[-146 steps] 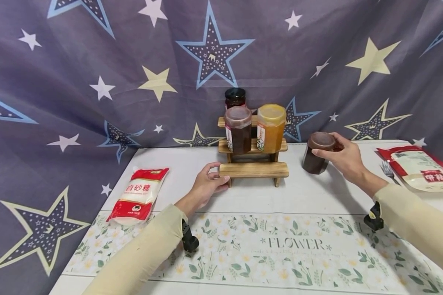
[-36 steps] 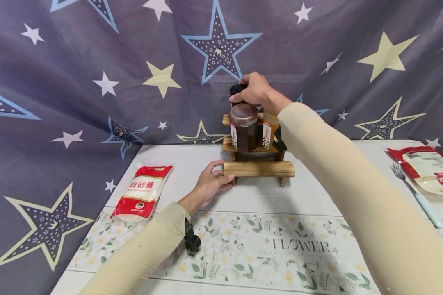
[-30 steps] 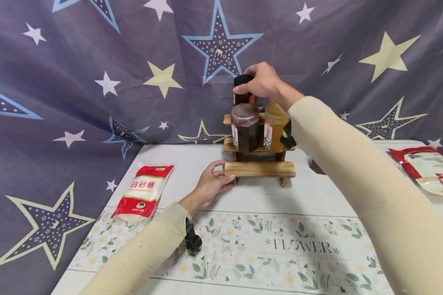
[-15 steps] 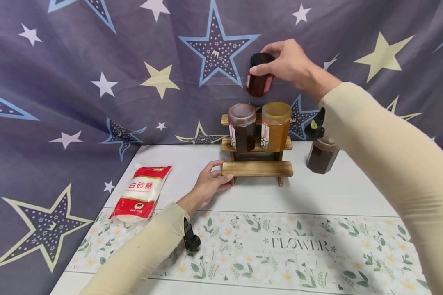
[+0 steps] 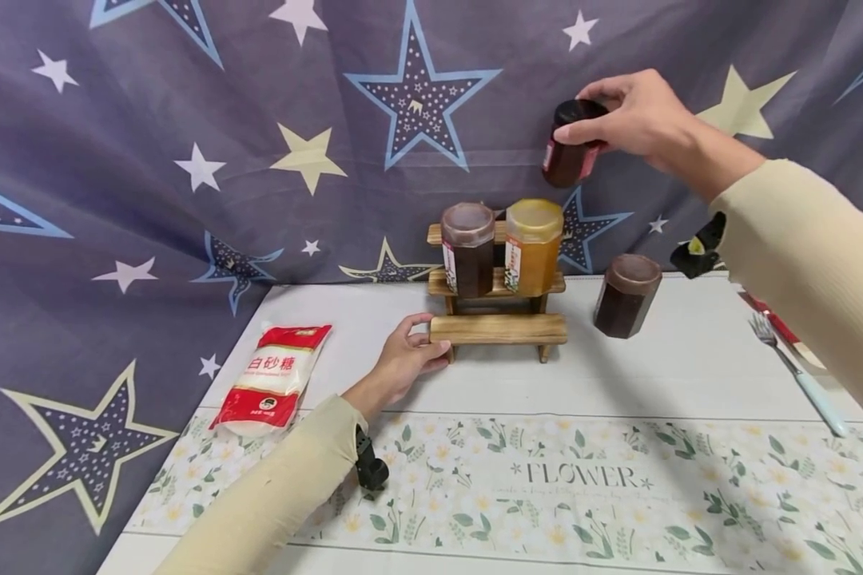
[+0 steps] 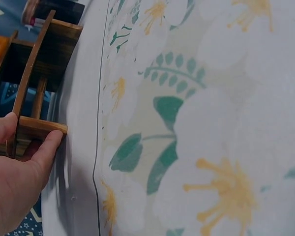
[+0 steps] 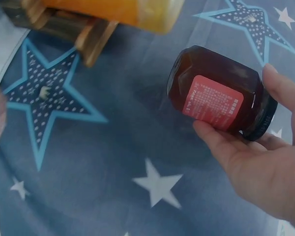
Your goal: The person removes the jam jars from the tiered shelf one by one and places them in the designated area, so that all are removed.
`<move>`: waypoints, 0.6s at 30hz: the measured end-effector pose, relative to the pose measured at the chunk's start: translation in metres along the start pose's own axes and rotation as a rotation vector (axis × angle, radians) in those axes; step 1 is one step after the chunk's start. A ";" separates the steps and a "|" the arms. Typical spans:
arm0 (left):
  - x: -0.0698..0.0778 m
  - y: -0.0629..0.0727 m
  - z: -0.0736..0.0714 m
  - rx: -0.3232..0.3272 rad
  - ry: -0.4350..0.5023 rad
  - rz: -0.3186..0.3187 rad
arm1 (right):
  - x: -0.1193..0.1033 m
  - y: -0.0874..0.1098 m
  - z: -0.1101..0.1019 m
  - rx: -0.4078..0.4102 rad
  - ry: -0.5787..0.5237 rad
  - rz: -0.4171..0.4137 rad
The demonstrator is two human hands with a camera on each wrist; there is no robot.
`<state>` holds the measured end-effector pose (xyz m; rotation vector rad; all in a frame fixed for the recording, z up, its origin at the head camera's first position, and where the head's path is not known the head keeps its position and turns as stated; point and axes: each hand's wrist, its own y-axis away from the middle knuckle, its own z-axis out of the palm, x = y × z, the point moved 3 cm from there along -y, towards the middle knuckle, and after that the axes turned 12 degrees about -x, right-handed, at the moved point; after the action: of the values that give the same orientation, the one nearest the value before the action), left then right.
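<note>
In the head view my right hand (image 5: 643, 116) holds a small dark jar (image 5: 566, 164) with a black lid up in the air, right of the rack. Its red label (image 7: 214, 102) faces the right wrist camera, with thumb and fingers round the lid end. My left hand (image 5: 408, 355) grips the left end of the lowest step of a wooden tiered rack (image 5: 499, 329); the left wrist view shows fingers around its leg piece. On the rack's middle step stand a dark brown jar (image 5: 469, 259) and a yellow-orange jar (image 5: 532, 255), side by side.
Another dark brown jar (image 5: 626, 299) stands on the table right of the rack. A red and white sugar bag (image 5: 272, 375) lies at the left. At the right a fork (image 5: 798, 375) lies beside a red package (image 5: 780, 323) mostly hidden by my sleeve. A starry curtain (image 5: 259, 96) hangs behind.
My right hand released the brown jar on the table, took the black-lidded jar from behind the others on the rack, lifted it and carried it right. The left hand stayed on the rack.
</note>
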<state>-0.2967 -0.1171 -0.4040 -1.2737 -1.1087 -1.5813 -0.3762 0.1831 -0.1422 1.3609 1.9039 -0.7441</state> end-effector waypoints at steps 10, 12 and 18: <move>0.000 0.003 -0.001 -0.001 0.003 -0.007 | 0.035 0.019 -0.016 -0.007 -0.081 0.023; 0.000 0.003 -0.001 -0.001 0.003 -0.008 | 0.043 0.024 -0.017 -0.018 -0.098 0.030; 0.000 0.003 -0.001 0.001 0.009 -0.003 | 0.070 0.036 -0.023 -0.028 -0.162 0.018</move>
<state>-0.2944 -0.1187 -0.4037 -1.2632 -1.1066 -1.5872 -0.3626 0.2511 -0.1855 1.2595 1.7665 -0.7911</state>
